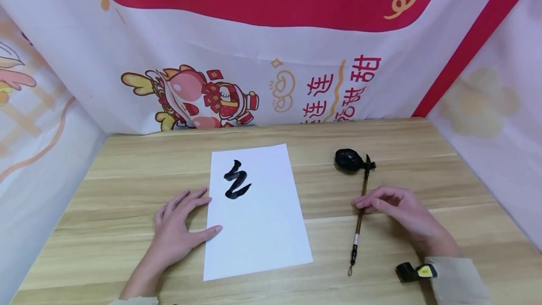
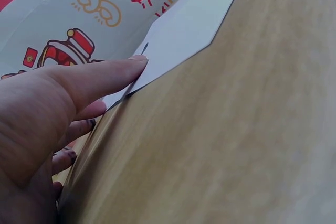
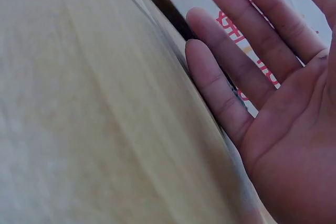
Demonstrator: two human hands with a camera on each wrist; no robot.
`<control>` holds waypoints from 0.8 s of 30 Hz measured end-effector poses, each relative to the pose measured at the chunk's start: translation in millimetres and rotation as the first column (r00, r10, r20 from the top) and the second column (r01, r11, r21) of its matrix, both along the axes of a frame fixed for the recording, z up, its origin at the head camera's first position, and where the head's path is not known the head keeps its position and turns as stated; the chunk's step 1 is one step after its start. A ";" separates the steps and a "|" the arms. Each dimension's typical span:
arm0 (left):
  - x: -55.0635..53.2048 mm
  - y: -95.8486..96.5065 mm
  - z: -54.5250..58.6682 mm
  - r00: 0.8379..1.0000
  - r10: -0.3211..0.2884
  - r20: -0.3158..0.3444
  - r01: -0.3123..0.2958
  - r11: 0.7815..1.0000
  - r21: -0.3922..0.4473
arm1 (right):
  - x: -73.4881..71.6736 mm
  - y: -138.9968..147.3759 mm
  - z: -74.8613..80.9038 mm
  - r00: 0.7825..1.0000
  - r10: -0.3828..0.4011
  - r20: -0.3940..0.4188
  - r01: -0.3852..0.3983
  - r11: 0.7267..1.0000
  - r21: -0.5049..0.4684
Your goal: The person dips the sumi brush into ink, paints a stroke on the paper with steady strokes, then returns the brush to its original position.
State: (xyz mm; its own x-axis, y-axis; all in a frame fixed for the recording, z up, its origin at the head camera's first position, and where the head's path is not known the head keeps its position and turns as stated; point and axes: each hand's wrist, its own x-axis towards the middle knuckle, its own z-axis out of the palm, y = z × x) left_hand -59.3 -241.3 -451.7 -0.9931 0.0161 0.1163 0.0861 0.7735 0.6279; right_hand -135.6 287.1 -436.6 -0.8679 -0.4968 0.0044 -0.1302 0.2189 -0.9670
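A white sheet of paper point(image 1: 271, 229) lies on the table, with a black brushed character point(image 1: 237, 180) near its upper left. My left hand point(image 1: 178, 229) rests along the sheet's left edge, its fingers spread and the thumb on the paper. In the left wrist view that thumb point(image 2: 113, 74) touches the paper. To the right, a writing brush point(image 1: 361, 215) lies with its black-tipped end at a black ink dish point(image 1: 349, 160). The fingertips of my right hand point(image 1: 398, 206) touch the brush's handle. The right wrist view shows those fingers point(image 3: 226, 82) loosely extended, not wrapped around the handle.
Wood-grained table point(image 1: 127, 192) lies beneath everything. A printed cloth point(image 1: 237, 46) with red lettering and a cartoon figure hangs behind its far edge, and more cloth hangs at both sides. A black and yellow device point(image 1: 415, 272) sits at the right wrist.
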 end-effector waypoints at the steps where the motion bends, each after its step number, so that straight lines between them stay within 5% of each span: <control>1: 0.2 0.1 -0.2 1.000 -0.001 0.000 0.001 1.000 0.000 | 0.2 0.1 -0.1 1.000 0.001 -0.004 -0.001 1.000 0.004; 19: -0.4 -2.2 -0.7 1.000 -0.007 -0.003 0.007 1.000 0.008 | -3.7 2.5 -9.6 0.999 -0.045 -0.020 0.042 0.991 -0.128; 24: -0.5 -0.9 10.5 0.997 -0.023 0.069 0.019 0.998 0.052 | 3.7 -1.2 4.2 0.987 -0.150 -0.057 0.150 0.989 -0.010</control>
